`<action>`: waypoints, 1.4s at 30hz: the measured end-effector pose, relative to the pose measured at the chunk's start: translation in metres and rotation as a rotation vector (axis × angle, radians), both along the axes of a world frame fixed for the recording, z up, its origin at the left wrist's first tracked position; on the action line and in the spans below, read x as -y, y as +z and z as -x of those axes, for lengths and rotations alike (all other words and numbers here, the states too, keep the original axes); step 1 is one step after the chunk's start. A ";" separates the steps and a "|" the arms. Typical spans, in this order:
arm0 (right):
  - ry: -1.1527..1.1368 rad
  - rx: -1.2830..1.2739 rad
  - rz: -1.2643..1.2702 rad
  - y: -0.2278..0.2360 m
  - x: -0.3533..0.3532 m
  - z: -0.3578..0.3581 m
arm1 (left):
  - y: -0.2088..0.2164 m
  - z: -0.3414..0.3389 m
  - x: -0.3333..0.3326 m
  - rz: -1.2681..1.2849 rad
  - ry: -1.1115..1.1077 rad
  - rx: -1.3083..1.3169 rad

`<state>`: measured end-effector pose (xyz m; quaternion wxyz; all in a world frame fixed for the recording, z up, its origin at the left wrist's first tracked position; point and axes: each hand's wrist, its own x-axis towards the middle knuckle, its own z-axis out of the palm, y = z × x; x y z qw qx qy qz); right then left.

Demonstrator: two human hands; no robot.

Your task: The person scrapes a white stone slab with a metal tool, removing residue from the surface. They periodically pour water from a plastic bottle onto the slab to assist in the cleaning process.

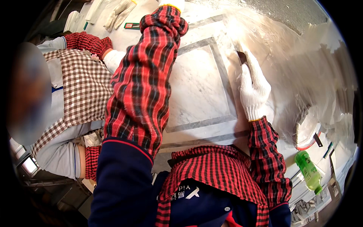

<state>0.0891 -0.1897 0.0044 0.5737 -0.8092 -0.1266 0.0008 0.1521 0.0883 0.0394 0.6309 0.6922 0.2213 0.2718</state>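
Note:
My right hand [254, 90], in a white knit glove, is shut on a small dark scraper blade [242, 57] pressed against the white marble slab [196, 87] with its grey inlaid border. Clear plastic film [298, 64] lies peeled and bunched to the right of the blade. My left arm, in a red plaid sleeve, reaches far up across the slab. Only the white glove cuff of my left hand [173, 4] shows at the top edge, so its fingers are hidden.
A co-worker in a brown checked apron [77, 90] leans in at the left, one gloved hand [113, 60] on the slab. Loose white gloves [120, 13] lie at the top. A green plastic bottle [309, 172] stands at the lower right.

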 end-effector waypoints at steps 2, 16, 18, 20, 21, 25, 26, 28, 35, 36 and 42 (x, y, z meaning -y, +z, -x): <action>0.005 -0.010 -0.006 -0.002 0.001 0.000 | -0.003 -0.006 0.000 -0.047 0.021 0.001; 0.049 0.145 0.081 -0.005 -0.006 -0.005 | -0.007 0.095 0.081 -0.445 0.139 -0.201; 0.085 0.071 0.128 -0.004 -0.002 -0.011 | -0.021 0.148 0.113 -0.562 0.000 -0.239; 0.185 0.018 0.161 0.007 -0.014 -0.011 | -0.031 0.203 0.114 -0.907 -0.032 -0.235; 0.207 0.020 0.206 0.016 -0.020 -0.014 | -0.030 0.212 0.110 -0.936 -0.089 -0.220; 0.277 0.073 0.567 0.042 -0.044 -0.026 | -0.032 0.215 0.104 -0.822 -0.108 -0.203; 0.296 0.084 0.637 0.043 -0.049 -0.029 | -0.031 0.215 0.103 -0.828 -0.102 -0.212; 0.311 0.150 0.667 0.041 -0.054 -0.035 | -0.029 0.214 0.104 -0.840 -0.087 -0.233; 0.329 0.251 0.733 0.042 -0.068 -0.041 | -0.030 0.214 0.102 -0.796 -0.113 -0.230; 0.335 0.265 0.729 0.042 -0.069 -0.042 | -0.028 0.213 0.102 -0.798 -0.113 -0.227; 0.375 0.208 0.846 0.049 -0.077 -0.045 | -0.026 0.214 0.102 -0.797 -0.126 -0.260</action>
